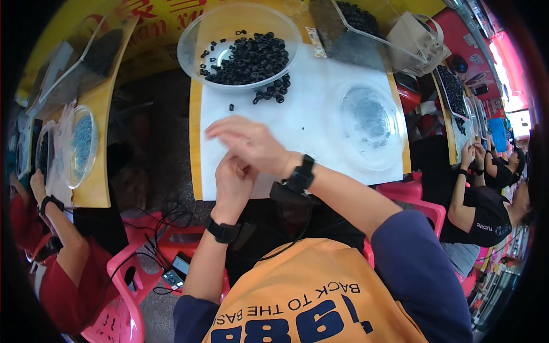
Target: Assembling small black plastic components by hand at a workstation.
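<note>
At the near left edge of the white tabletop, my hands meet. My left hand (233,182) is raised with its fingers curled closed, and whatever it may hold is hidden. Across its top lies my right hand (251,143), fingers stretched out to the left and smeared by motion. Beyond them stands a clear round bowl (193,51) heaped with small black ring-shaped parts (254,57). Several loose black parts (271,93) sit at the bowl's near side, and a single one (231,107) lies closer to my hands.
Right of my hands is a clear shallow dish (373,123) of small pale pieces. A clear bin (351,43) with black parts and a light basket (417,43) stand far right. People work at tables on both sides. Pink chairs (128,274) and cables (166,220) are below.
</note>
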A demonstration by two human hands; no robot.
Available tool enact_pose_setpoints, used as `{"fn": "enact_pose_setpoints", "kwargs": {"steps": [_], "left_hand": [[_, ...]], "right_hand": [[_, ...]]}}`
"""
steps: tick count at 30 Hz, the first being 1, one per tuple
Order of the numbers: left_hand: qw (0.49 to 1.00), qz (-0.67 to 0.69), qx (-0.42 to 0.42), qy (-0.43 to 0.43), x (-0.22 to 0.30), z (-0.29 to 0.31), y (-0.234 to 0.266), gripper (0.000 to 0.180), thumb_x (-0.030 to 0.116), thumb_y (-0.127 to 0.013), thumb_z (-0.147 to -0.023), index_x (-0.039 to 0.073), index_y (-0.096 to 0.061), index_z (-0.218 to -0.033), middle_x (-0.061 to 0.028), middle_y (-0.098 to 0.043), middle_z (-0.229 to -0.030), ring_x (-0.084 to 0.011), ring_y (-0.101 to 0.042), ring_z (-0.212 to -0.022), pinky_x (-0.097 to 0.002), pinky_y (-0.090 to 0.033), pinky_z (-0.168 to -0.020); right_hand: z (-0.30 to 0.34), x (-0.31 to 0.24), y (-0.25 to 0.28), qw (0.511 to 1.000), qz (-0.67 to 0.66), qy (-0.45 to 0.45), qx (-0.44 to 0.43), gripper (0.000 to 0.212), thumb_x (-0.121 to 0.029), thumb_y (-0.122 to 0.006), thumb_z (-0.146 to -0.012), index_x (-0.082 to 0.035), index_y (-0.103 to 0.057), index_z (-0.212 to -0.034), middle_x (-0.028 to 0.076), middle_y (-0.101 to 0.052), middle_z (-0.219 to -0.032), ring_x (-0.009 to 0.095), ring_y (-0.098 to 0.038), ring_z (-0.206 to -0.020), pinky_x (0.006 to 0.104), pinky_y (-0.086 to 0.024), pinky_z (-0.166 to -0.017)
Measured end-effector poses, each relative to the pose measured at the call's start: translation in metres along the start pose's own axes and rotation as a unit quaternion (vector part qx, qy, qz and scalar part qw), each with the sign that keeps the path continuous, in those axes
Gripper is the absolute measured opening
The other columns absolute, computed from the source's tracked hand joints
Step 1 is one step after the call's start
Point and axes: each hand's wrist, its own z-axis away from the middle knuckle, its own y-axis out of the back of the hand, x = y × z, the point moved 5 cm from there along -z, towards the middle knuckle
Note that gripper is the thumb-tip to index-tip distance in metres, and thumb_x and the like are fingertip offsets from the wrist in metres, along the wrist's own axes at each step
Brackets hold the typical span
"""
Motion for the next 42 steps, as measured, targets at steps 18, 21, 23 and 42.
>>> {"fn": "enact_pose_setpoints", "kwargs": {"steps": [18,21,23,42], "left_hand": [[0.846,0.440,-0.142,0.267,0.006,0.052,-0.032,0.028,0.027,-0.060,-0.093,0.003,-0.066,-0.078,0.0029,-0.052,-0.066,-0.0050,-0.043,-0.057,-0.0186,-0.030,-0.051],[0.842,0.462,-0.154,0.232,0.037,0.054,-0.035,0.032,0.027,-0.054,-0.097,-0.002,-0.064,-0.106,0.0015,-0.057,-0.076,-0.0040,-0.047,-0.062,-0.0172,-0.036,-0.055],[0.844,0.473,-0.153,0.198,0.032,0.054,-0.033,0.036,0.026,-0.048,-0.100,-0.002,-0.058,-0.120,0.0011,-0.060,-0.084,-0.0029,-0.051,-0.065,-0.0169,-0.041,-0.059],[0.832,0.490,-0.058,0.251,0.001,0.065,-0.034,0.022,0.012,-0.058,-0.094,-0.003,-0.062,-0.111,-0.0035,-0.063,-0.081,-0.0073,-0.059,-0.067,-0.0175,-0.049,-0.059]], "right_hand": [[0.081,-0.061,0.058,0.975,0.130,-0.110,-0.141,0.020,-0.012,-0.066,-0.081,-0.003,-0.064,-0.099,0.014,-0.061,-0.088,0.030,-0.061,-0.084,0.0353,-0.050,-0.076],[0.047,-0.055,0.125,0.979,0.052,-0.192,-0.035,0.023,-0.017,-0.068,-0.086,-0.005,-0.068,-0.106,0.003,-0.068,-0.091,0.014,-0.062,-0.085,0.0292,-0.050,-0.075],[0.009,-0.075,0.184,0.972,-0.096,-0.198,0.086,0.023,-0.015,-0.067,-0.087,-0.004,-0.067,-0.107,0.000,-0.066,-0.089,0.006,-0.057,-0.079,0.0194,-0.047,-0.073],[0.009,0.037,0.108,0.895,0.423,-0.114,0.084,0.021,-0.017,-0.069,-0.078,0.001,-0.067,-0.089,0.018,-0.065,-0.087,0.031,-0.063,-0.076,0.0369,-0.050,-0.071]]}}
